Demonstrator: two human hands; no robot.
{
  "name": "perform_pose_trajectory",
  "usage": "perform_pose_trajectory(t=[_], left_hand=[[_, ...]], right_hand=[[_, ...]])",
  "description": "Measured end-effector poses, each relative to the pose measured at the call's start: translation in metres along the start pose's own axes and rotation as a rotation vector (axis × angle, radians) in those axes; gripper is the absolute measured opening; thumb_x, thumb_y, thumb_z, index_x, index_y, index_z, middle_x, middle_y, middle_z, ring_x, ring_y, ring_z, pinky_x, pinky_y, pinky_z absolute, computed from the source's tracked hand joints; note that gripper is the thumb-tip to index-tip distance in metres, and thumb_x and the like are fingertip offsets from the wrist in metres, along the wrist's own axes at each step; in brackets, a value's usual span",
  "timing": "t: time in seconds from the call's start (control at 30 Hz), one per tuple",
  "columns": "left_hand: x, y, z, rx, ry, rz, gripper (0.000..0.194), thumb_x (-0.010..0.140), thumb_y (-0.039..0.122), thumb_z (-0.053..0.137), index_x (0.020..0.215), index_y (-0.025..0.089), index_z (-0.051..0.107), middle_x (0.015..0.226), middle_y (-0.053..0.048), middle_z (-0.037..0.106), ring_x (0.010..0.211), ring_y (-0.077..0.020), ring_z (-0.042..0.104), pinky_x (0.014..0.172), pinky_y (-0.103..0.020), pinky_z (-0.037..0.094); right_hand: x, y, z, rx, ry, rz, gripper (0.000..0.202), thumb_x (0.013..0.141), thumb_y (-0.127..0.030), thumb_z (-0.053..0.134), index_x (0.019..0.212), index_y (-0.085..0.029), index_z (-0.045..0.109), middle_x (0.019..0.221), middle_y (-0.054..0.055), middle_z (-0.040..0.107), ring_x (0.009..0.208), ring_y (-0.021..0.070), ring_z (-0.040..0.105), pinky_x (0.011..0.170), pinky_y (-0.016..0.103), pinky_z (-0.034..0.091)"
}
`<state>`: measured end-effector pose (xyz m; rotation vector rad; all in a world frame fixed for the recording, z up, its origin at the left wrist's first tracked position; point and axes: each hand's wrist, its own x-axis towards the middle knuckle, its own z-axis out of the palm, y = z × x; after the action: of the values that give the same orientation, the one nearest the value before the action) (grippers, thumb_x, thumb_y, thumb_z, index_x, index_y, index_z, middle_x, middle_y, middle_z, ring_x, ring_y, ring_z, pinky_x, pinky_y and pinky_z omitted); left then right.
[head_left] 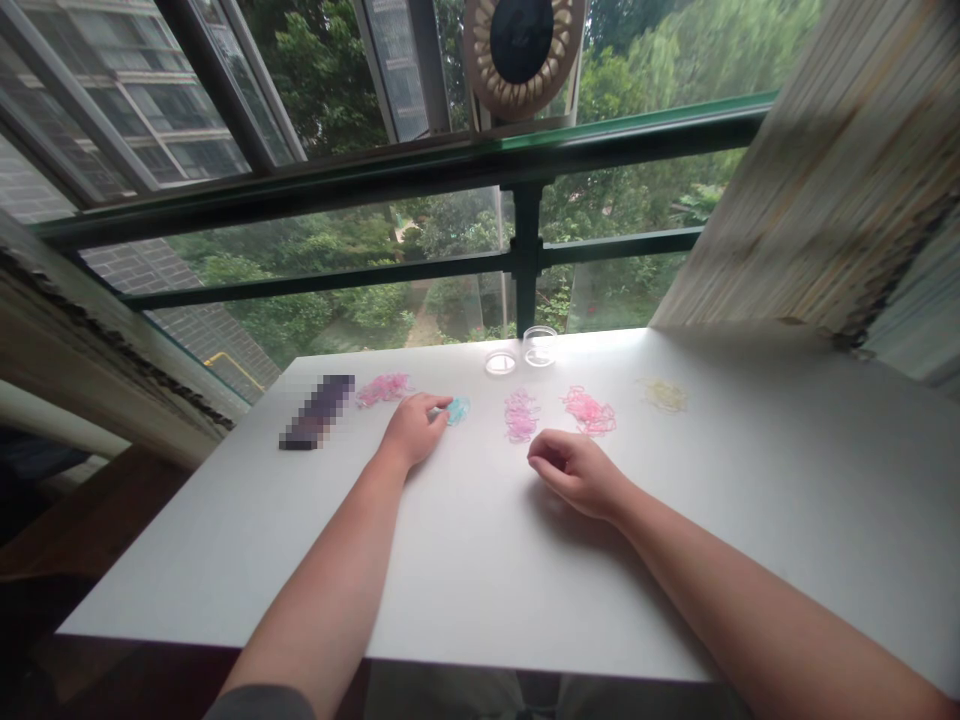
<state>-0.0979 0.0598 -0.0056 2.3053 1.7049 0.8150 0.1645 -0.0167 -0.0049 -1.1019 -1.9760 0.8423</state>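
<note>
My left hand [415, 430] rests on the white table with fingers stretched out, their tips touching a small pile of blue rubber bands [458, 410]. Further right, my right hand [576, 472] is curled, thumb and fingertips together; what they hold, if anything, is too small to see. Just beyond it lie a pile of purple bands [520, 416] and one of coral-pink bands [590, 410]. A pink pile [385, 389] sits left of my left hand. Pale yellow bands [666, 395] lie at the right.
By the window edge of the white table [450, 580] stand a clear round container [540, 347] and a flat clear round lid or dish [500, 363]. A dark pixelated oblong [318, 412] lies at the left. A round fan-like object [523, 50] stands beyond the green railing [420, 165].
</note>
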Motion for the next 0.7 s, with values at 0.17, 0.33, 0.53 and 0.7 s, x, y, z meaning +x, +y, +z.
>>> perform_pose_trajectory(t=[0.17,0.33,0.53,0.7], left_hand=[[0.001,-0.007,0.003,0.019,0.014,-0.028,0.026,0.077,0.03,0.055,0.094,0.02,0.071,0.099,-0.007,0.064,0.096,-0.0225,0.059,0.093,-0.036,0.045],[0.002,-0.009,0.003,0.03,0.039,-0.023,0.026,0.076,0.029,0.055,0.093,0.018,0.071,0.1,-0.007,0.064,0.099,-0.0226,0.058,0.096,-0.037,0.042],[0.003,-0.011,0.003,0.047,0.06,-0.001,0.028,0.074,0.024,0.056,0.097,0.016,0.069,0.101,-0.008,0.065,0.099,-0.0227,0.058,0.096,-0.037,0.043],[0.003,-0.012,0.003,0.045,0.058,-0.005,0.027,0.075,0.024,0.054,0.096,0.016,0.07,0.103,-0.008,0.066,0.099,-0.0222,0.058,0.096,-0.036,0.043]], right_hand=[[0.0,0.0,0.0,0.004,-0.003,-0.005,0.007,0.078,-0.018,0.05,0.071,-0.019,0.053,0.06,-0.003,0.051,0.053,0.0096,0.043,0.052,0.022,0.034],[0.0,-0.002,0.0,-0.001,0.001,-0.005,0.007,0.078,-0.018,0.05,0.072,-0.019,0.053,0.06,-0.003,0.051,0.053,0.0094,0.043,0.051,0.022,0.034],[-0.001,-0.002,-0.001,0.007,-0.003,-0.005,0.007,0.077,-0.016,0.05,0.071,-0.019,0.052,0.059,-0.003,0.049,0.053,0.009,0.042,0.051,0.021,0.034],[-0.001,-0.002,0.0,0.002,-0.002,-0.01,0.007,0.077,-0.016,0.05,0.071,-0.018,0.052,0.059,-0.003,0.049,0.053,0.009,0.042,0.051,0.021,0.033]])
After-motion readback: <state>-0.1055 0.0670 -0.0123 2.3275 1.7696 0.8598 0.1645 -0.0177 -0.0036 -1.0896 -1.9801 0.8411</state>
